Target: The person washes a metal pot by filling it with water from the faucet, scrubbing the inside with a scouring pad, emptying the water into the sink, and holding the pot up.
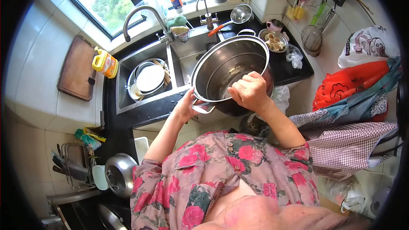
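Note:
A large deep steel stockpot (230,59) is tilted toward me over the front edge of the double sink (186,74). Its inside shows brownish patches on the bottom. My left hand (185,107) grips the pot at its near-left rim, beside the metal loop handle (203,108). At the near-right rim, my right hand (251,91) is closed in a fist over the pot's opening. Whatever that fist holds, if anything, is hidden by the fingers. A second loop handle (246,32) shows on the pot's far side.
Stacked bowls and plates (150,79) with chopsticks fill the left basin. The faucet (145,10) arches above it. A ladle (241,14) and a bowl of food (273,41) lie behind the pot. A yellow detergent bottle (105,63) stands left; bags and cloths hang right.

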The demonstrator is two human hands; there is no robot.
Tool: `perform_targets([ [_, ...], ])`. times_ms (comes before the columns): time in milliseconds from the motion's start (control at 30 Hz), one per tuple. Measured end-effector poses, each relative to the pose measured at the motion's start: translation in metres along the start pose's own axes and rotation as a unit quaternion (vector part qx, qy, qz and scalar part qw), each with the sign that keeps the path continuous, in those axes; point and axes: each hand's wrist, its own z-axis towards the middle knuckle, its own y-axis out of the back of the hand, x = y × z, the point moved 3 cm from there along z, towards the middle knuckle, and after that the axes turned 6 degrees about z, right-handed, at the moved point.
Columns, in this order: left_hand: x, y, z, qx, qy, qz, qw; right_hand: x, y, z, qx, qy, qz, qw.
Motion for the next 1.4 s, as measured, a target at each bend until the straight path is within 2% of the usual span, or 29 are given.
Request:
perform_targets([
  [100,0.002,0.018,0.030,0.047,0.044,0.004,0.998,-0.001,-0.003,0.003,0.022,-0.006,0.011,1.000],
  [167,-0.016,-0.016,0.006,0.085,0.066,0.011,0.994,0.000,-0.004,0.006,0.021,-0.003,0.007,1.000],
  [267,-0.020,-0.022,0.000,-0.002,0.057,0.045,0.997,0.004,-0.010,0.014,0.022,0.008,0.004,1.000],
  [300,-0.019,-0.014,0.003,-0.004,0.075,0.067,0.995,0.006,-0.015,0.017,0.021,0.017,0.005,1.000],
  [367,-0.008,0.002,0.018,-0.003,0.104,-0.006,0.995,0.008,-0.026,0.025,0.025,0.037,0.014,0.999],
  [500,-0.004,0.017,0.025,-0.052,0.088,-0.061,0.993,0.003,-0.042,0.038,0.019,0.079,0.058,0.995],
  [633,-0.025,0.048,-0.011,-0.067,0.019,-0.061,0.996,0.025,-0.060,0.042,-0.001,0.089,0.087,0.992],
  [700,-0.022,0.086,-0.018,-0.081,-0.038,-0.027,0.996,0.034,-0.074,0.048,-0.021,0.093,0.111,0.989],
  [833,-0.032,0.103,-0.072,-0.198,-0.087,-0.006,0.976,0.051,-0.108,0.056,-0.038,0.113,0.162,0.980],
  [1133,-0.014,0.129,-0.116,-0.315,-0.165,0.000,0.935,0.064,-0.148,0.048,-0.050,0.138,0.218,0.965],
  [1400,0.007,0.119,-0.102,-0.309,-0.207,-0.013,0.928,0.036,-0.160,0.018,-0.043,0.105,0.224,0.968],
])
